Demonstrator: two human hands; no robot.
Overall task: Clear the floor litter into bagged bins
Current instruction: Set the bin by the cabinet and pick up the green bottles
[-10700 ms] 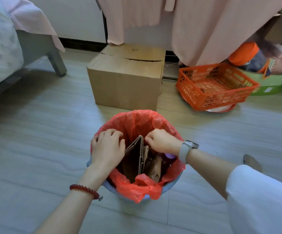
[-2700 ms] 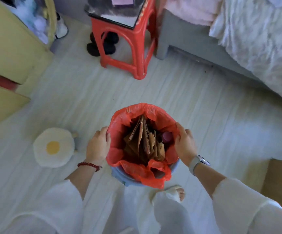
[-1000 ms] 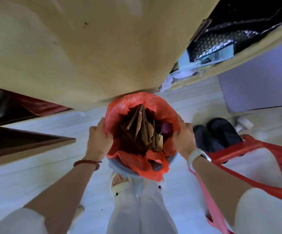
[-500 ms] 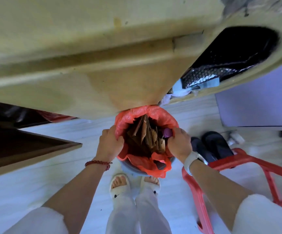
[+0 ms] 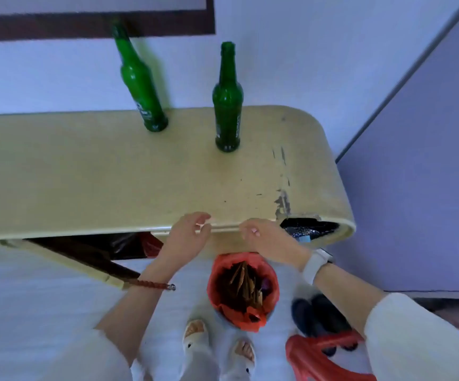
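Red-bagged bin [image 5: 243, 290] of cardboard stands at six o'clock, freeing the empty, loosely spread left hand [image 5: 187, 237] and right hand [image 5: 268, 239] toward the twelve o'clock green glass bottles [image 5: 227, 105] on the tabletop [image 5: 85, 174].

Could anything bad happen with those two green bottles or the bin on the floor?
Maybe. The two green glass bottles stand on the worn yellow tabletop; both empty hands hang near its front edge, so a bump might topple one and glass could break. The red-bagged bin on the floor looks packed with brown cardboard scraps, so a bottle might not fit well.
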